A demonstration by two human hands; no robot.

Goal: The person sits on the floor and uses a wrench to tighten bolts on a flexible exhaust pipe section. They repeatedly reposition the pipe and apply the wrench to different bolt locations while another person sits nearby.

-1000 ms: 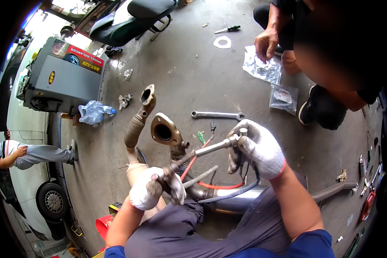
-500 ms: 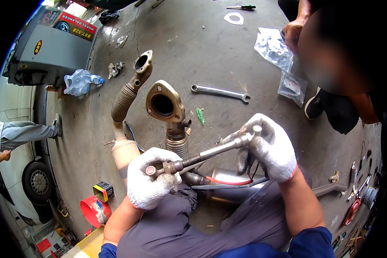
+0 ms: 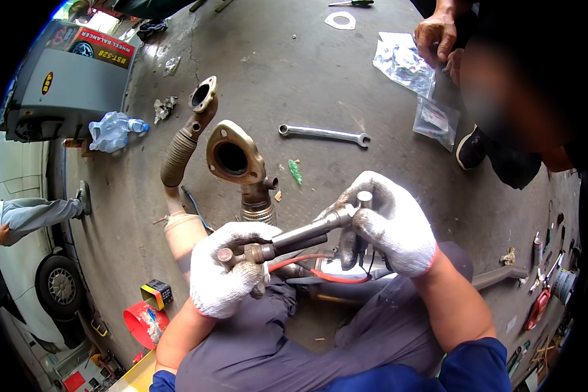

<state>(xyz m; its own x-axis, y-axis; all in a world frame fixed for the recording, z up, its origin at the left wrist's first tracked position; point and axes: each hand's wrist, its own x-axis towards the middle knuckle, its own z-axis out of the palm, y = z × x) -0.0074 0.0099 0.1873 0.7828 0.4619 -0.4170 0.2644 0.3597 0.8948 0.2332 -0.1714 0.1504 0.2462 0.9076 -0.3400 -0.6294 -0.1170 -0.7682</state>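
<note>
Both of my hands wear white gloves and grip a long steel T-bar tool [image 3: 300, 236] with a round-ended crosspiece at either end. My left hand [image 3: 219, 287] is closed around its lower end; my right hand [image 3: 398, 228] pinches the crosspiece at the upper end. A red-sleeved cable [image 3: 340, 277] runs below the tool; where its left end attaches is hidden by my left hand. Just beyond stands a flanged exhaust pipe [image 3: 249, 145], beside a second pipe with a bellows [image 3: 178, 160] and a tan canister [image 3: 184, 236]. A shiny metal cylinder, partly hidden, lies under the cable.
On the floor ahead lie a combination wrench [image 3: 323, 134], a flat gasket [image 3: 351, 25], a screwdriver [image 3: 359, 2] and plastic bags [image 3: 398, 65]. Another person's hand [image 3: 436, 36] is by the bags. A red container [image 3: 136, 322] stands left; scattered tools lie right.
The tool and both hands have shifted slightly; its bar now looks shorter and thicker. More of the red cable shows beside my left hand. The view has shifted, moving the floor items slightly left.
</note>
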